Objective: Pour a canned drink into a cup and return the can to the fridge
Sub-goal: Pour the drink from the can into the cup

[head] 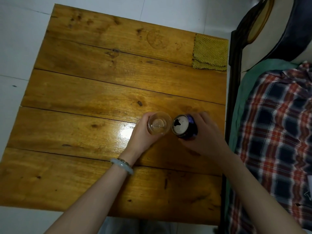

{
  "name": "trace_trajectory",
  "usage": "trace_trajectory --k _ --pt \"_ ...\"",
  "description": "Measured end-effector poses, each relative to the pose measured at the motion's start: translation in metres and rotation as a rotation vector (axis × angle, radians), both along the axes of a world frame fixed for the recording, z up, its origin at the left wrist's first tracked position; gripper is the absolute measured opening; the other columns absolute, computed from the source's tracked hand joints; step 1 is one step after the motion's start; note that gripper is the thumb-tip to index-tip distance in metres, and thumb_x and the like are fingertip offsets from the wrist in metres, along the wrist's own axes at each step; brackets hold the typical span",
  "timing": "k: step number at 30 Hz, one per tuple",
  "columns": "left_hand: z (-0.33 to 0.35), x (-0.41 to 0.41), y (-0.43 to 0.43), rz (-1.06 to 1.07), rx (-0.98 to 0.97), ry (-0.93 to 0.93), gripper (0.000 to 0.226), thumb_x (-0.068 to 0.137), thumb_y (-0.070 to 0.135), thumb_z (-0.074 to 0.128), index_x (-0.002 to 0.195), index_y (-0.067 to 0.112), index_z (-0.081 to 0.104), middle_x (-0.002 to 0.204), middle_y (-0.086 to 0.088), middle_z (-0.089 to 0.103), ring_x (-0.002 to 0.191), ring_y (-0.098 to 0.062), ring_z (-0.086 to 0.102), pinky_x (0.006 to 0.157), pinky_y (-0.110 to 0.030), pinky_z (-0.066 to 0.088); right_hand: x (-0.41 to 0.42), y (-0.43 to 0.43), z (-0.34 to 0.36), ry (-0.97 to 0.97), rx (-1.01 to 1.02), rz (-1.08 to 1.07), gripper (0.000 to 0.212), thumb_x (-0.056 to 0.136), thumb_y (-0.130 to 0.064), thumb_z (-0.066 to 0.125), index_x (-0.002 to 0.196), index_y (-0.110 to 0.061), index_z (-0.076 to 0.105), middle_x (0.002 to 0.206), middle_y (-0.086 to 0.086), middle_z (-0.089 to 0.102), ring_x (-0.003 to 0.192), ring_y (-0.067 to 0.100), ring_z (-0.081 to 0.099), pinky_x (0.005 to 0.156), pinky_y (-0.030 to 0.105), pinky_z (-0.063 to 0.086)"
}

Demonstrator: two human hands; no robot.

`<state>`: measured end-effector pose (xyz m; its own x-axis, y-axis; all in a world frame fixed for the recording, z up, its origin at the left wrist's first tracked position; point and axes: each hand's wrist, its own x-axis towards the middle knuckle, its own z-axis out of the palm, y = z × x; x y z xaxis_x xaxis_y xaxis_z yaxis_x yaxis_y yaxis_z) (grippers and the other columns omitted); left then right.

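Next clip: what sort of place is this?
Likely a room in a home, not a workshop: a worn wooden plank table on white floor tiles, with a plaid blanket on a cushioned seat beside it.

1. The cup (159,123) is clear plastic and round. It stands upright, mouth up, on the near right part of the desk (101,98). The left hand (143,132) holds it from the left side. Whether drink is inside, I cannot tell.
2. The can (184,126) is dark blue with a silver top. Its opening is open and lies on the side toward the cup. The can is just right of the cup, and the right hand (204,132) grips it.
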<state>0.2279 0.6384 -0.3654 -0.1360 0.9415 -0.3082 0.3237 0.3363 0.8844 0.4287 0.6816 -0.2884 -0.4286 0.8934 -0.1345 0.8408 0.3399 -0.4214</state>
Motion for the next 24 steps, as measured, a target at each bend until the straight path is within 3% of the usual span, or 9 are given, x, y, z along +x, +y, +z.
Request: trace_trajectory --k 8,16,19,24 --pt "-0.005 0.001 0.000 0.007 0.018 0.020 0.063 0.061 0.031 0.085 0.109 0.040 0.046 0.111 0.013 0.059 0.103 -0.004 0.056 0.079 -0.021 0.048 0.001 0.004 0.003 -0.119 0.026 0.050 0.074 0.061 -0.041 0.079 0.123 -0.011 0.051 0.111 0.009 0.056 0.099 0.025 0.054 0.081 0.035 0.040" --pt "-0.006 0.001 -0.001 -0.004 0.002 0.032 0.061 0.062 0.031 0.085 0.110 0.038 0.047 0.110 0.012 0.060 0.102 -0.004 0.057 0.077 -0.017 0.047 -0.003 0.006 0.008 -0.187 0.026 0.079 0.073 0.062 -0.047 0.076 0.122 -0.013 0.052 0.107 0.008 0.055 0.095 0.025 0.053 0.078 0.034 0.036" --pt "-0.007 0.001 0.000 -0.009 -0.010 0.055 0.062 0.062 0.033 0.084 0.111 0.038 0.047 0.111 0.012 0.059 0.101 -0.004 0.056 0.072 -0.008 0.041 -0.005 0.007 0.010 -0.204 0.027 0.090 0.074 0.061 -0.047 0.076 0.122 -0.014 0.051 0.108 0.008 0.055 0.097 0.025 0.053 0.079 0.036 0.038" --pt "-0.005 0.002 0.001 -0.007 0.001 0.043 0.060 0.060 0.038 0.083 0.109 0.036 0.047 0.109 0.012 0.059 0.098 -0.005 0.056 0.069 -0.008 0.041 -0.008 0.009 0.012 -0.222 0.009 0.088 0.076 0.062 -0.048 0.073 0.127 -0.016 0.048 0.110 0.006 0.053 0.099 0.024 0.051 0.084 0.038 0.037"
